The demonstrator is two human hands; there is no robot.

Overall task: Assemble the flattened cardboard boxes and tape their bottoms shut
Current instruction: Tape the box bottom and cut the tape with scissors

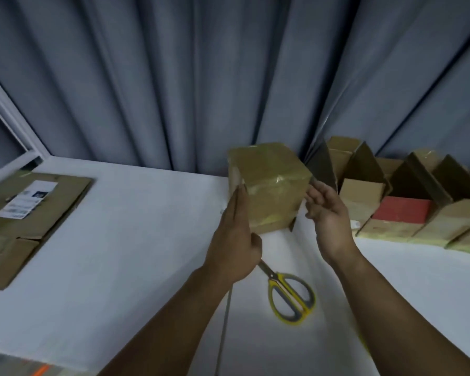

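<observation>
Box up between my palms: the taped cardboard box (269, 185) sits lifted off the white table (120, 253), just in front of the grey curtain (228, 77), with shiny tape across its top and down the face turned to me. My left hand (236, 232) is flat against its left side, fingers straight and pointing up along the edge, thumb low near the bottom corner. My right hand (326, 213) is at the right side, fingers loose and only lightly bent, tips right at the box's edge; the blur keeps me from saying whether they touch it. Neither hand is wrapped round anything. Below the box, between my forearms, the yellow-and-grey scissors (291, 297) lie on the table, blades closed, their tip hidden under my left hand. Far left, flattened cardboard (52, 213) lies flat on the table with a white label (27, 199) on it. Off to the right, a row of assembled boxes (445, 223) stands against the curtain with flaps up, and there's a red block (402, 210) among them, well apart from the box I'm holding.
</observation>
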